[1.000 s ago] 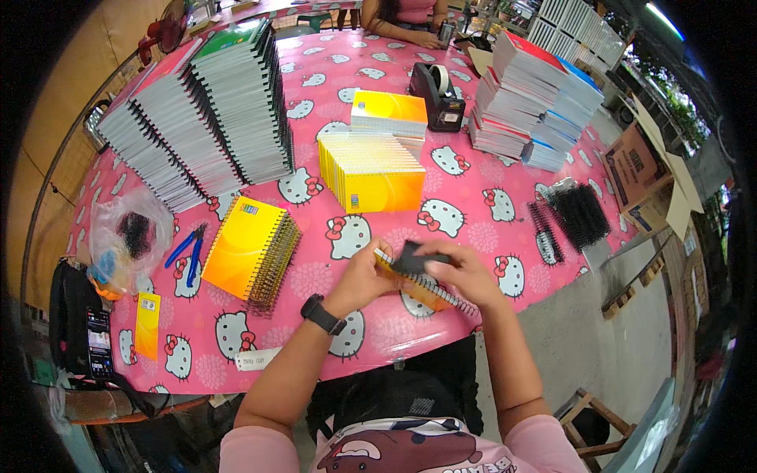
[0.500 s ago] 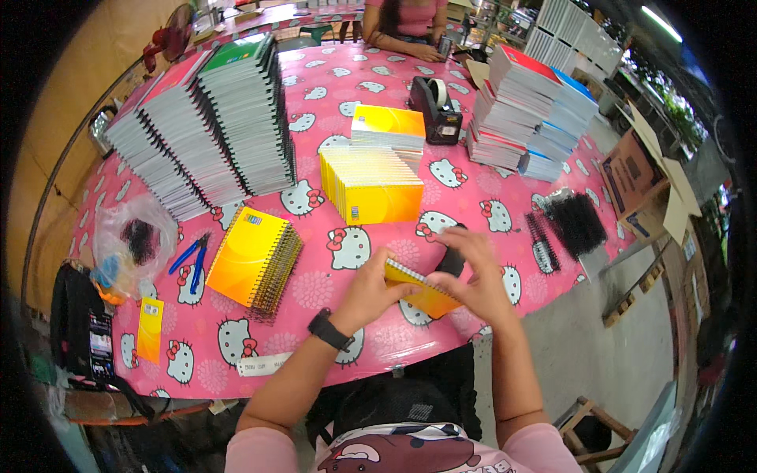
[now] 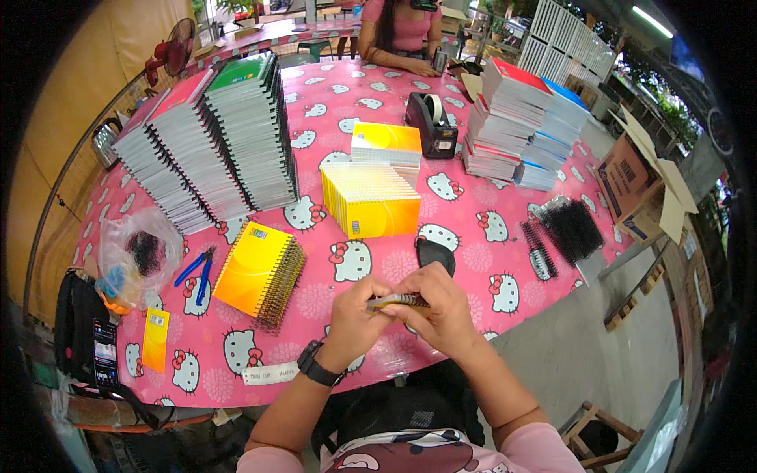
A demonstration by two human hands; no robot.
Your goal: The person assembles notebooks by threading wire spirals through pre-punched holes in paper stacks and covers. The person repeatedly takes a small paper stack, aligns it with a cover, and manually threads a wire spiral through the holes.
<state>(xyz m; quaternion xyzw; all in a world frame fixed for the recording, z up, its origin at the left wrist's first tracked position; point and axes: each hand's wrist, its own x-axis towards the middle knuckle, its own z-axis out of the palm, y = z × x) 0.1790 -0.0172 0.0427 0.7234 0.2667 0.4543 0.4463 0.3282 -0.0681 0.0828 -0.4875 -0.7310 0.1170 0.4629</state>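
Two hands hold a small notebook [image 3: 384,302] between them above the near side of a pink tabletop [image 3: 314,272].
A white strip [image 3: 270,374] lies beside the watch-wearing left wrist; the left hand [image 3: 352,322] and right hand [image 3: 440,315] each keep a closed grip, fingers curled and thumbs pressed on the notebook, which shows nearly edge-on. Just past the right hand rests a curved black piece [image 3: 436,255]. To the left are a ring-bound yellow stack [image 3: 251,268] and blue-handled pliers [image 3: 194,277]; to the right, black coils [image 3: 573,227]. Farther off stand a row of yellow booklets [image 3: 382,217], a black tape dispenser [image 3: 433,130] and tall book stacks [image 3: 244,130]; beyond, a person [image 3: 400,39] in pink.
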